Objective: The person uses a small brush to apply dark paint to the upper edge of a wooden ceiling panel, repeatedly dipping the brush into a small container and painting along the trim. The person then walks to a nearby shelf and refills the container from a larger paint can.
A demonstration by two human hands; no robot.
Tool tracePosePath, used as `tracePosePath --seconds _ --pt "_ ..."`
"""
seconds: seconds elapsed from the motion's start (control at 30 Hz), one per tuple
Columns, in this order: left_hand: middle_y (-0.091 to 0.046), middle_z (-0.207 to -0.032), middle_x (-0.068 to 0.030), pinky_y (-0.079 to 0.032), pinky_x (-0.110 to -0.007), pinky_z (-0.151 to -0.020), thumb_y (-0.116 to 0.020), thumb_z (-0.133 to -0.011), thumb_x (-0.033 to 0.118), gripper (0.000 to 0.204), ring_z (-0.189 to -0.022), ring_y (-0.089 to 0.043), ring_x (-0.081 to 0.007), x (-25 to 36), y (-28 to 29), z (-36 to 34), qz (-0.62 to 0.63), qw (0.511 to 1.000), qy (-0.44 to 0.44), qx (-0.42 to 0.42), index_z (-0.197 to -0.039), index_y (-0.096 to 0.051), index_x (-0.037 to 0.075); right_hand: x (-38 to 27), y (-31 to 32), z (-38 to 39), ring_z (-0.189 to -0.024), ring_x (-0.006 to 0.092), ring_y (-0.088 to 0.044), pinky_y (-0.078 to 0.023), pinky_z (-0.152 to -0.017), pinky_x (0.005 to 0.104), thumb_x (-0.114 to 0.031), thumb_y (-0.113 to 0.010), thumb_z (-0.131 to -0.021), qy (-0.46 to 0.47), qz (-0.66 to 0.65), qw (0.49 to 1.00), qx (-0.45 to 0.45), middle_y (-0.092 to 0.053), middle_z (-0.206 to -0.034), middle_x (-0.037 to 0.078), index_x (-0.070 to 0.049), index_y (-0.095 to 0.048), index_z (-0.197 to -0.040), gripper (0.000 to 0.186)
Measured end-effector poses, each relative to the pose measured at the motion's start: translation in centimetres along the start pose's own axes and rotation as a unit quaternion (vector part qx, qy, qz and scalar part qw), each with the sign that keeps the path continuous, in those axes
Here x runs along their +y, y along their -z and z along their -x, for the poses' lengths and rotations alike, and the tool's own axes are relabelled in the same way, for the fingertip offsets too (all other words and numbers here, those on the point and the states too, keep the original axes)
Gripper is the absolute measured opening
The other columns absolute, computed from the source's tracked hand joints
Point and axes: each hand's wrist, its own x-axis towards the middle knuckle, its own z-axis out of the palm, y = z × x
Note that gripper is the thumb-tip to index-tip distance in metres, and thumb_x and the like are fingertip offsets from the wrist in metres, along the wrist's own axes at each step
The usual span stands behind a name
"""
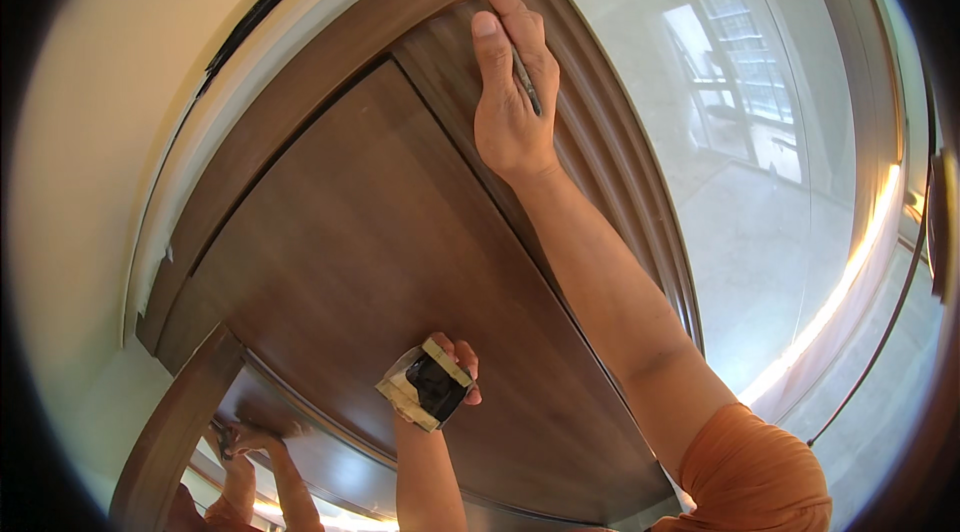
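Observation:
My right hand [515, 82] is raised to the top of the view. It pinches a thin, long-handled brush [520, 77] between thumb and fingers, and the brush's upper end runs out of the picture. Lower down, my left hand [466, 362] grips a small, cut-open, box-like container [407, 389] of pale yellowish material with glossy black paint [437, 384] inside. Beyond my right hand, to the left, a black painted strip [275, 12] follows the edge between the cream surface and the white trim.
A large brown wood panel [340, 232] with a frame fills the middle. Ribbed brown moulding [610, 132] borders a glossy pale panel [740, 262] reflecting a window. A lit strip [840, 292] and a dark cable [880, 352] are at right. Reflected arms [290, 482] show at lower left.

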Motion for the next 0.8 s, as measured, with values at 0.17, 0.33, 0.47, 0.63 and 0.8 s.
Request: tracePosePath --seconds 0.17,0.33,0.47,0.63,0.8 --pt "-0.051 -0.123 -0.0308 -0.062 -0.059 -0.089 -0.081 -0.087 0.031 0.068 -0.121 -0.055 -0.0465 -0.2 -0.3 -0.2 -0.015 1.000 -0.012 -0.007 -0.130 -0.051 -0.013 -0.2 0.1 -0.1 -0.102 0.0164 -0.048 -0.042 -0.096 0.0301 -0.023 -0.046 -0.111 0.037 0.065 0.994 -0.084 -0.069 -0.129 0.004 -0.005 -0.057 -0.146 0.041" --pt "-0.052 -0.122 -0.0304 -0.063 -0.059 -0.088 -0.087 -0.079 0.031 0.076 -0.121 -0.056 -0.0462 -0.2 -0.5 -0.3 -0.039 0.999 -0.022 0.000 -0.130 -0.050 -0.011 -0.5 0.1 0.2 -0.098 0.0202 -0.052 -0.039 -0.099 0.0352 -0.016 -0.059 -0.103 0.014 0.045 0.993 -0.108 -0.071 -0.110 0.005 -0.006 -0.065 -0.138 0.036" --pt "-0.055 -0.119 -0.0284 -0.063 -0.059 -0.086 -0.090 -0.074 0.032 0.080 -0.119 -0.057 -0.0442 -0.2 -0.8 -0.3 -0.050 0.999 -0.014 0.007 -0.130 -0.051 -0.009 -0.4 -0.3 0.3 -0.099 0.0207 -0.052 -0.037 -0.100 0.0356 -0.017 -0.060 -0.103 0.026 0.042 0.991 -0.127 -0.072 -0.113 0.003 -0.011 -0.066 -0.138 0.036" --pt "-0.056 -0.117 -0.0271 -0.064 -0.059 -0.083 -0.090 -0.074 0.032 0.076 -0.116 -0.058 -0.0412 -0.3 -1.0 -0.3 -0.028 0.999 -0.014 0.042 -0.127 -0.053 -0.009 -0.2 -0.4 0.3 -0.100 0.0197 -0.051 -0.037 -0.098 0.0363 -0.019 -0.060 -0.103 0.033 0.048 0.987 -0.152 -0.071 -0.103 0.001 -0.013 -0.068 -0.136 0.035" --pt "-0.056 -0.118 -0.0270 -0.064 -0.058 -0.082 -0.090 -0.074 0.030 0.073 -0.116 -0.059 -0.0412 -0.3 -1.1 -0.3 -0.009 0.999 -0.013 0.048 -0.125 -0.055 -0.009 -0.3 0.2 0.1 -0.100 0.0188 -0.050 -0.037 -0.096 0.0366 -0.019 -0.060 -0.103 0.012 0.066 0.975 -0.213 -0.070 -0.094 -0.002 -0.014 -0.069 -0.135 0.034"
